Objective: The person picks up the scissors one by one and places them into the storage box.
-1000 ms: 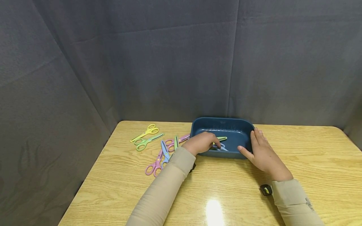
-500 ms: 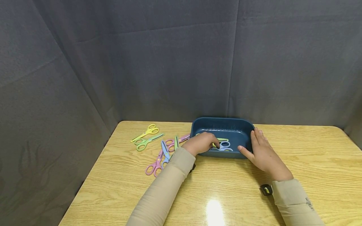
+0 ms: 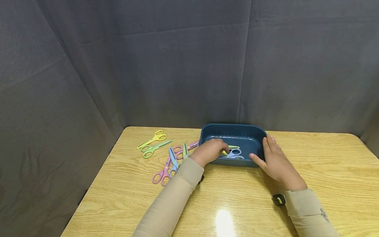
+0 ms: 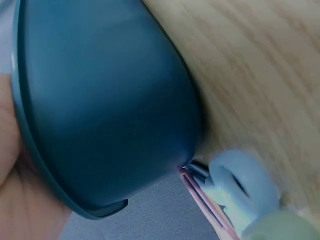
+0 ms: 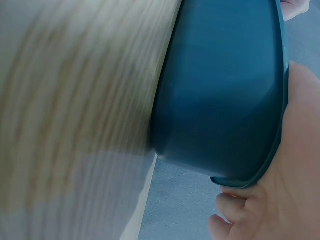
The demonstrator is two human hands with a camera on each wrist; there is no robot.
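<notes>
A dark blue tub (image 3: 234,135) stands at the back middle of the wooden table (image 3: 237,204). Inside it lie blue scissors (image 3: 235,153) and yellow-green scissors (image 3: 233,147). My left hand (image 3: 211,150) reaches over the tub's left front rim, fingers loosely curled beside the scissors' handles and gripping nothing that I can see. My right hand (image 3: 273,159) lies flat against the tub's right end, thumb on the front wall. The left wrist view shows the tub's outer wall (image 4: 100,100) close up, and the right wrist view shows the tub (image 5: 220,90) against my palm (image 5: 285,190).
Several loose scissors lie left of the tub: yellow (image 3: 154,137), green (image 3: 154,148), pink (image 3: 161,174), blue (image 3: 172,159). A blue handle (image 4: 242,185) shows beside the tub in the left wrist view. Grey cloth walls close in the back and left.
The blue scissors have left my left hand and now lie in the tub. That hand has drawn back slightly to the left. The right hand has stayed put.
</notes>
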